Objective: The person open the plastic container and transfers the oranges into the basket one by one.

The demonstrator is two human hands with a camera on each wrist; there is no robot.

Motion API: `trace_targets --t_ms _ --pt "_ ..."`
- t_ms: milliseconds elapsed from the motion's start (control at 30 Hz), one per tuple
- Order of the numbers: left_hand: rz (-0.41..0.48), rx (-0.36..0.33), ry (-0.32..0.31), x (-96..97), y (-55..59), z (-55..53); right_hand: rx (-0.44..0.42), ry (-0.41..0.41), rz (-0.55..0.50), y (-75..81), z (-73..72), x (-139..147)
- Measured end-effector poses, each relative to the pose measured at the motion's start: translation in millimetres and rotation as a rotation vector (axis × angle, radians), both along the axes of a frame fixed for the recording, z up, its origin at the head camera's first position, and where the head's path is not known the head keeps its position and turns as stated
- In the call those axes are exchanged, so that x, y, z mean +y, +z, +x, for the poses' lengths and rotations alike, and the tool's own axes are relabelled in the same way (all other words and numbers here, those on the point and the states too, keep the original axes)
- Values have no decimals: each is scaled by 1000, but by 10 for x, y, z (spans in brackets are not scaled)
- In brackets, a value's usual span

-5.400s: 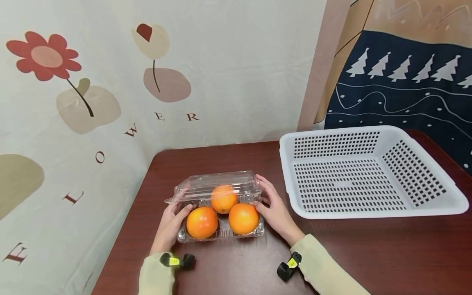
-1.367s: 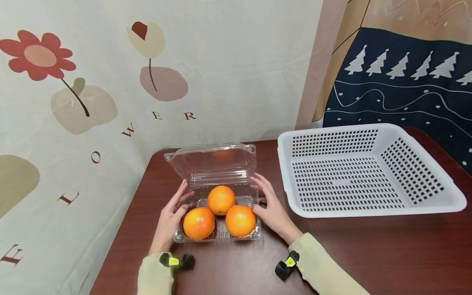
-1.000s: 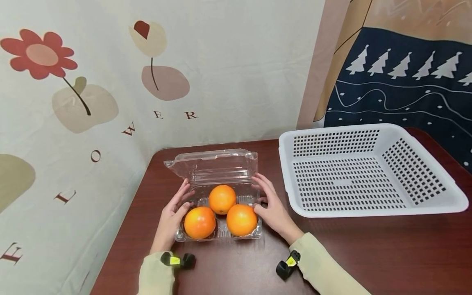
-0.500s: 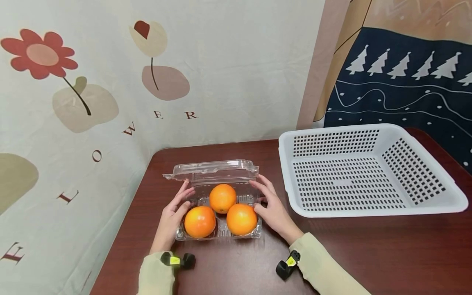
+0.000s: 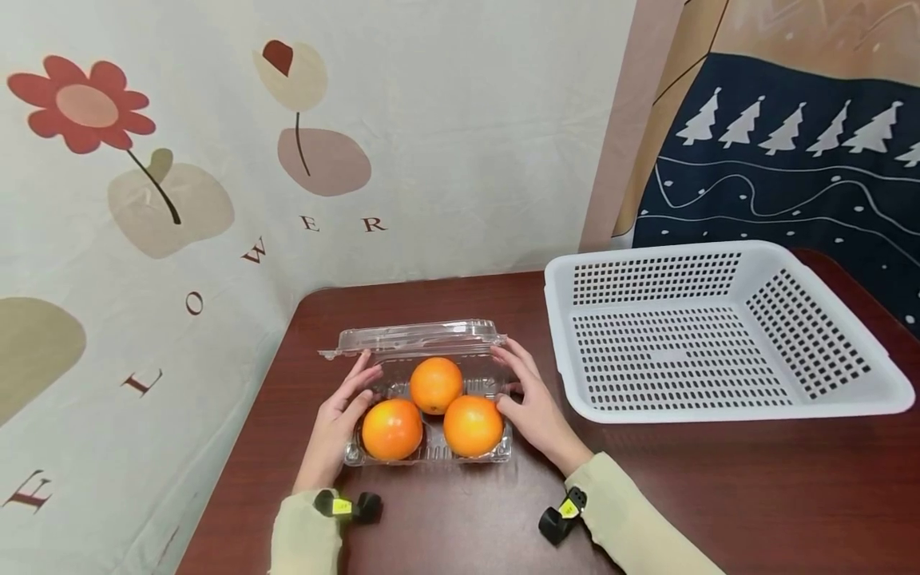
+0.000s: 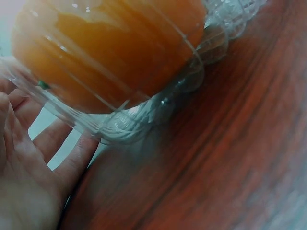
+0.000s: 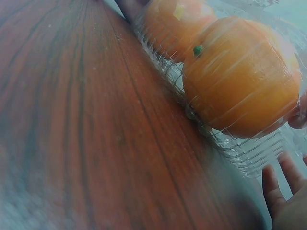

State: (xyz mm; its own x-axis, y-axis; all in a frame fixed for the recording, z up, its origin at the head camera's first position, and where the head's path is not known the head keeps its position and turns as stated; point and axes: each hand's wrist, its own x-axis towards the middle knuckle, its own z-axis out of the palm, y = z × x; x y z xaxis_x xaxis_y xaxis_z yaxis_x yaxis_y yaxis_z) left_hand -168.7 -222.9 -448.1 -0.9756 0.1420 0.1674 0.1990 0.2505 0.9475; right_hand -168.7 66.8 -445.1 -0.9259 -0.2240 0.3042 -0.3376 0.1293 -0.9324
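Note:
A clear plastic clamshell box point(image 5: 440, 454) sits on the table with three oranges inside: one at the front left point(image 5: 392, 430), one at the front right point(image 5: 473, 426) and one behind them point(image 5: 437, 386). Its hinged lid point(image 5: 417, 339) is raised at the back, seen almost edge-on. My left hand point(image 5: 335, 419) lies along the box's left side, fingertips near the lid's left end; the left wrist view shows its fingers extended against the plastic. On the right side, my right hand point(image 5: 535, 409) mirrors it, fingers reaching to the lid's right end.
A large white perforated basket point(image 5: 668, 416) stands to the right on the dark red wooden table point(image 5: 690, 495). Behind the table hangs a pale flower-print cloth point(image 5: 460, 160), with a navy tree-print cloth point(image 5: 776, 192) at the right.
Earlier the lid slanted over the rear orange, then stood swung back and tall behind the oranges. Since then it has tipped forward and lower. The hands and oranges have barely moved.

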Motion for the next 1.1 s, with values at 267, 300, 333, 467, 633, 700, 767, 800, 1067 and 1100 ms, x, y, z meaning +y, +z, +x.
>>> trace_targets --t_ms 267,300,333,467,633,700,767,800,1067,1100 --pt "14 -24 2 -4 -22 -18 0 6 -11 3 -7 4" --pt "13 -26 2 -5 -25 -19 -3 7 -10 -1 -8 5" --pt "11 -29 2 -5 -26 -19 -7 9 -10 -2 -9 7" --pt "8 -40 3 -4 -21 -15 -18 16 -12 -7 -14 11" --pt "8 -37 2 1 -4 -16 -6 12 -16 -8 -15 7" --pt "14 -25 -1 -3 -1 -16 1 13 -19 -6 -15 4" --pt "30 -8 -12 -8 -1 -17 14 8 -19 -1 -16 0" --pt "39 1 -20 -12 -3 -18 21 4 -21 0 -17 -2" --pt "120 43 -79 -54 -97 -63 25 -10 -26 2 -29 -5" --pt "129 40 -78 -61 -120 -72 21 -9 -25 0 -30 -5"
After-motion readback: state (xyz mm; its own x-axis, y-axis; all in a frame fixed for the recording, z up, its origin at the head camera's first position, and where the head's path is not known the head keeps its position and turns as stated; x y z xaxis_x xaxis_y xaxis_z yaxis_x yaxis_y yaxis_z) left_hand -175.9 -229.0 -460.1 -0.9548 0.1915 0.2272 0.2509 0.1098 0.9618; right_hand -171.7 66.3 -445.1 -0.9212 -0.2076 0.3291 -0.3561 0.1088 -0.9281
